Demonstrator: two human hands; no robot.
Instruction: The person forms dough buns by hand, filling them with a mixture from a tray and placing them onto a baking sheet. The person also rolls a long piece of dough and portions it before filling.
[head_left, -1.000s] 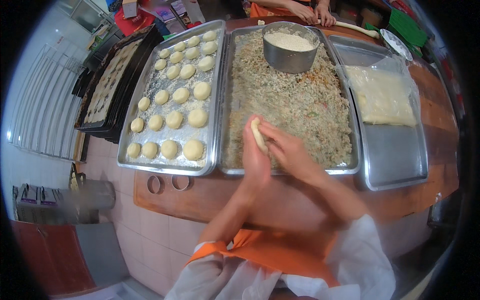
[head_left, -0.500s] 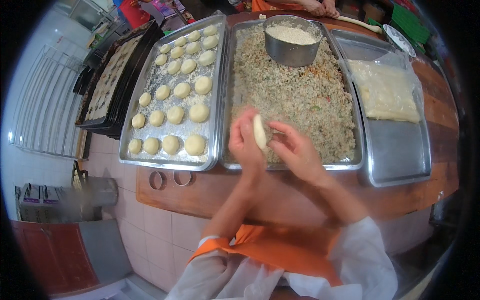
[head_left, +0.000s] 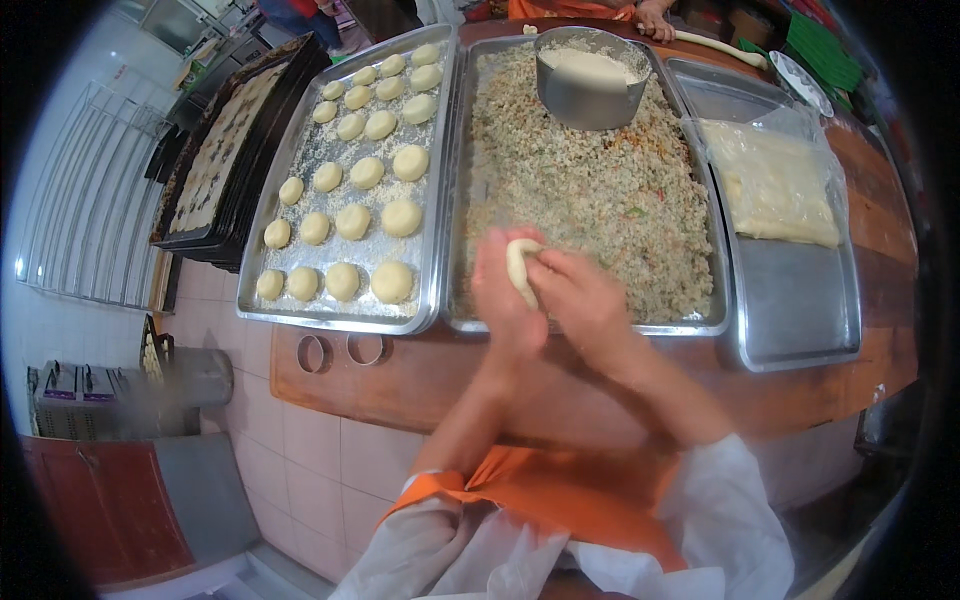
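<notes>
White wall (head_left: 60, 330), far left. Stack of dark baking trays (head_left: 225, 150). Steel tray (head_left: 330, 324), rows of pale dough rounds (head_left: 342, 281). My left hand (head_left: 500, 292): cupped about one dough piece (head_left: 516, 266), which lies against its palm. Dough piece: between my hands, long axis mainly away from me, far end bent rightward. My right hand (head_left: 585, 300): fingers at its right side; blurred, I cannot tell how tightly closed. Beyond and beneath, crumbly mix (head_left: 640, 240). Last, plastic-wrapped slab (head_left: 780, 190), right-hand tray (head_left: 800, 300).
</notes>
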